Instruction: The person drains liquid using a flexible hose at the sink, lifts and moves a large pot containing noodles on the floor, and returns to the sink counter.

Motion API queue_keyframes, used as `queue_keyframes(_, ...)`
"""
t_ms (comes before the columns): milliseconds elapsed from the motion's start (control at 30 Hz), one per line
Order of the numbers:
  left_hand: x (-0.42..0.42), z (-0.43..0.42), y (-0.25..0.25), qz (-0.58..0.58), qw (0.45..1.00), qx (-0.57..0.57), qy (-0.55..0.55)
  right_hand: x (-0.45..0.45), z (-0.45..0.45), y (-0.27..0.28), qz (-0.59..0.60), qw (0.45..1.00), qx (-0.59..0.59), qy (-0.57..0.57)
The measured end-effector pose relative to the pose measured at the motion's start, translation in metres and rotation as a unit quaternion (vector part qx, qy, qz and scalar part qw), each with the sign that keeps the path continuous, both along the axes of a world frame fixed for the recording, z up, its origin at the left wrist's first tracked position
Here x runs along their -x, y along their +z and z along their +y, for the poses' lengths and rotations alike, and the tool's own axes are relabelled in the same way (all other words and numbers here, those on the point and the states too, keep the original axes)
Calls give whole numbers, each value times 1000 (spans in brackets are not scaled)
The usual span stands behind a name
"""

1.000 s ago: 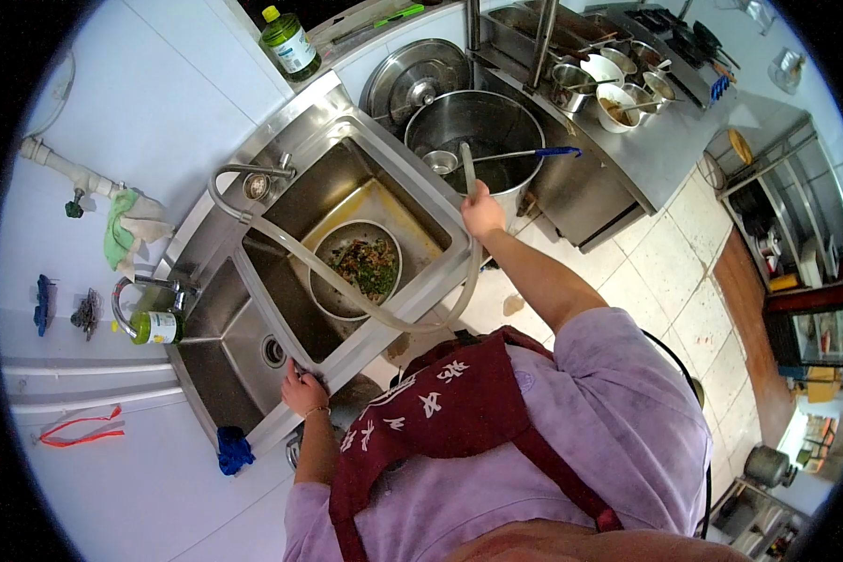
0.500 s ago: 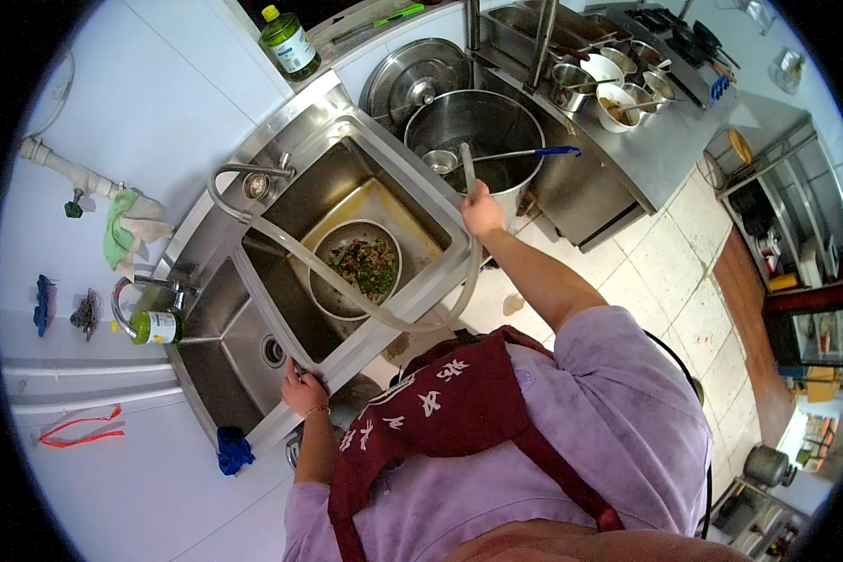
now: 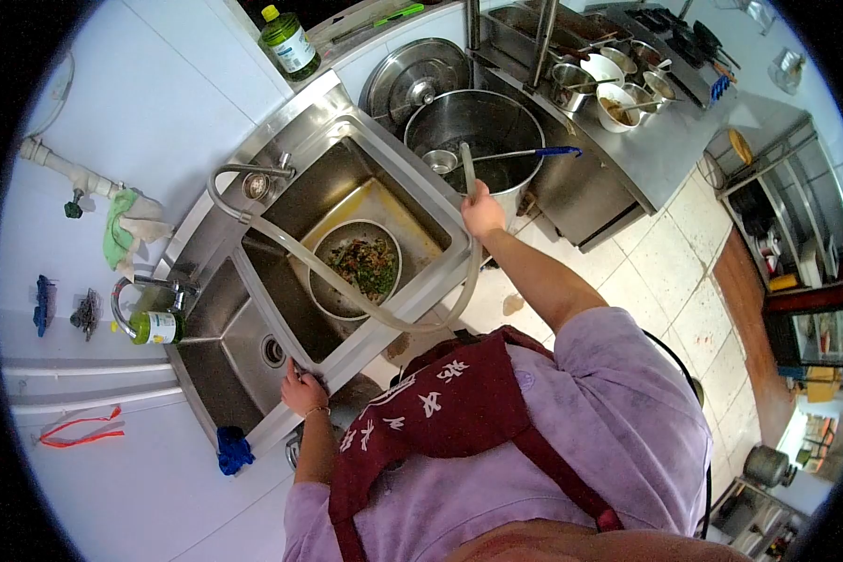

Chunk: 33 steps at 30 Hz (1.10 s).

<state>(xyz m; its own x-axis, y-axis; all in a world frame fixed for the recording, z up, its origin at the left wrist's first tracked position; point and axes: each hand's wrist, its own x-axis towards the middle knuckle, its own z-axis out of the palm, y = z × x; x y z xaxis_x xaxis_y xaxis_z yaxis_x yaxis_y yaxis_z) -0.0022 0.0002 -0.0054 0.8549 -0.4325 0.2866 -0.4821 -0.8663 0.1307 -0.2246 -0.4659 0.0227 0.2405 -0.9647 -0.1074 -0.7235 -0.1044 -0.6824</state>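
Observation:
My right hand (image 3: 482, 214) is closed round a pale flexible hose (image 3: 347, 284) near its end. From the curved tap (image 3: 223, 192) the hose runs across the sink, loops past its front rim and comes up to my hand, its tip over the large steel pot (image 3: 496, 103). Resting inside that pot is a ladle (image 3: 440, 161) with a blue-ended handle. My left hand (image 3: 304, 389) lies on the front rim of the steel sink (image 3: 253, 426), fingers extended and holding nothing. A round pan (image 3: 320, 304) of chopped greens and other bits sits in the larger basin, partly behind the hose.
A steel lid (image 3: 393, 75) leans behind the pot. Right of it stands a steel counter (image 3: 670, 169) with bowls and small pots. Green bottles stand on the ledge (image 3: 290, 45) and by the small basin (image 3: 159, 327). A blue cloth (image 3: 234, 451) hangs at the sink corner.

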Motion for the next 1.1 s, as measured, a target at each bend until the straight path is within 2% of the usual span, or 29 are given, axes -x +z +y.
queue_keyframes(1100,1,0,2,29,1000,-1,10,0,1,2,-2,1000,-10,-4)
